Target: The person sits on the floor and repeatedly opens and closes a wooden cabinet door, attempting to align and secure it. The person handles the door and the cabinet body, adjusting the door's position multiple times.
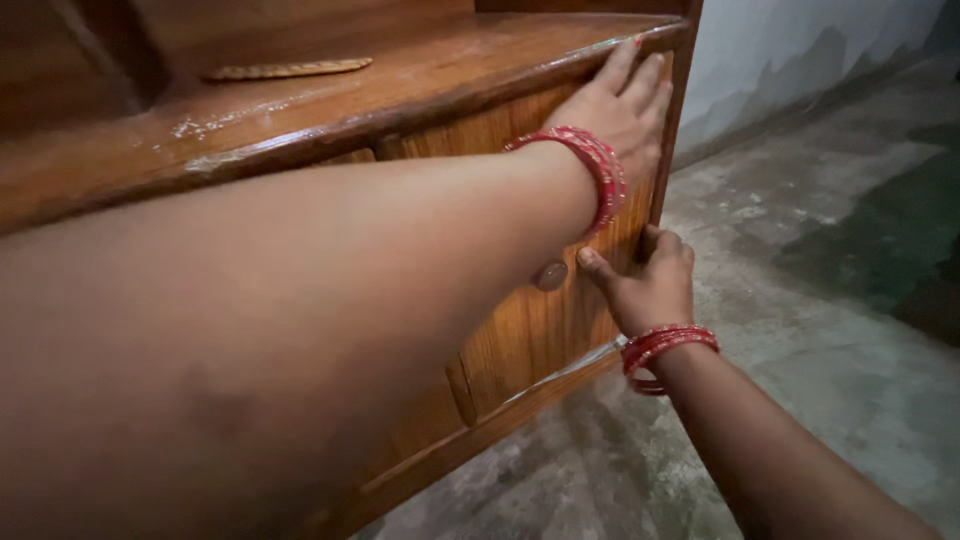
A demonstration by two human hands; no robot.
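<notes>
Fingers (632, 68) of the left hand (618, 112) lie flat on the brown wooden cabinet's (520, 320) top edge; the right hand (650, 282) curls around its door edge, risking pinched fingertips.

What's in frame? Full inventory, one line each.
wooden cabinet: 1, brown, left and centre, dusty top ledge
cabinet door: 1, brown wood grain, lower front, right side
round knob: 1, brown, on the door
flat carved strip: 1, tan, lying on the ledge
floor: 1, grey concrete, stained, right
wall: 1, pale, peeling, upper right
bangles: 2 sets, red, one per wrist
left hand: 1, flat against the cabinet's upper right corner
right hand: 1, fingers curled on the door's right edge
</notes>
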